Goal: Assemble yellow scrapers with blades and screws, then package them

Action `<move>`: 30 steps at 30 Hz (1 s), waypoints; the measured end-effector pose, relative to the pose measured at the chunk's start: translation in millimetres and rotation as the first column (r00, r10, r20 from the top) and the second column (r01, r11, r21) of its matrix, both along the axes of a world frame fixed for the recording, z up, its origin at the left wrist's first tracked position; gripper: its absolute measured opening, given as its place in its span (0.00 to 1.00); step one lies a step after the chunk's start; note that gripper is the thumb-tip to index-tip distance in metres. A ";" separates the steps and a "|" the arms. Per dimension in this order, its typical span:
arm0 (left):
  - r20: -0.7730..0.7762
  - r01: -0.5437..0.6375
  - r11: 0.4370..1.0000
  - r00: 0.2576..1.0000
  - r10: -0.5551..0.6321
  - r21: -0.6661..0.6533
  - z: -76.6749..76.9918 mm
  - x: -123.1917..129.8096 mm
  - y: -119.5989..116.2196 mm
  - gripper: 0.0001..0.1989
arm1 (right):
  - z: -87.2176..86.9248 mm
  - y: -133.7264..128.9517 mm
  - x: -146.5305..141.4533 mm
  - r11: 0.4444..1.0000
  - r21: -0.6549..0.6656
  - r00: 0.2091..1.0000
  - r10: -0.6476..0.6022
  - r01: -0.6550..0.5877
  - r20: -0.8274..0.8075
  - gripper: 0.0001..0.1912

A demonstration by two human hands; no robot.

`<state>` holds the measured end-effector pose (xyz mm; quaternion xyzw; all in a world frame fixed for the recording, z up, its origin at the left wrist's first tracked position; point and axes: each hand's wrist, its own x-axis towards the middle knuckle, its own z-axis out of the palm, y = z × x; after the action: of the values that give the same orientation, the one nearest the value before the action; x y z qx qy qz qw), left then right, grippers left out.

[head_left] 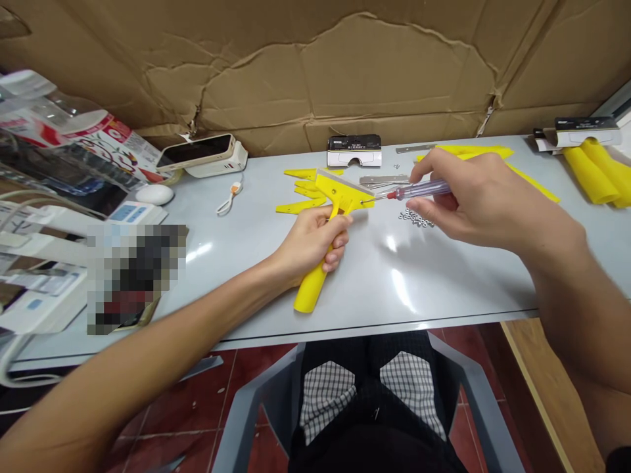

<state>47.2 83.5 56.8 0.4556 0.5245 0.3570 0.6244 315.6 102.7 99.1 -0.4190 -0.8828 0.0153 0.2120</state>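
My left hand [318, 244] is wrapped round the handle of a yellow scraper [311, 289], its wide head tilted up and away from me. A metal blade edge runs along that head. In my right hand [473, 197] is a screwdriver [424, 189] with a clear purplish handle and red collar. Its tip meets the right end of the scraper head, at a screw hole. Behind the head lie several yellow plastic strips [298, 208]. Metal blades [382, 179] lie near the screwdriver. Below my right fingers sits a small heap of nuts or screws [417, 218].
A black-and-white carton [353, 151] stands at the back. More yellow scraper handles [591, 172] lie at the far right. On the left are a phone [197, 152] on a white block, a white mouse [154, 194], bottles [34, 112] and a power strip [44, 295]. Cardboard [305, 72] walls the back.
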 end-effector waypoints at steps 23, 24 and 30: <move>0.004 0.007 1.000 1.000 -0.007 0.012 -1.7 -0.6 0.2 0.12 | -1.8 -1.6 -1.7 0.999 0.031 0.999 0.029 -0.028 -0.018 0.13; 0.003 0.009 1.000 1.000 -0.009 0.013 -1.5 -0.5 0.2 0.12 | -1.6 -1.9 -1.9 0.999 0.033 0.999 0.029 -0.029 -0.013 0.13; -0.008 -0.002 1.000 1.000 0.002 0.009 0.6 0.3 0.1 0.12 | 1.7 -7.6 -4.5 0.999 -0.031 0.999 0.038 -0.038 -0.002 0.17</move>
<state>47.5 83.6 57.4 0.4593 0.5258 0.3580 0.6201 311.2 95.1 100.9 -0.4054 -0.8901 0.0334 0.2054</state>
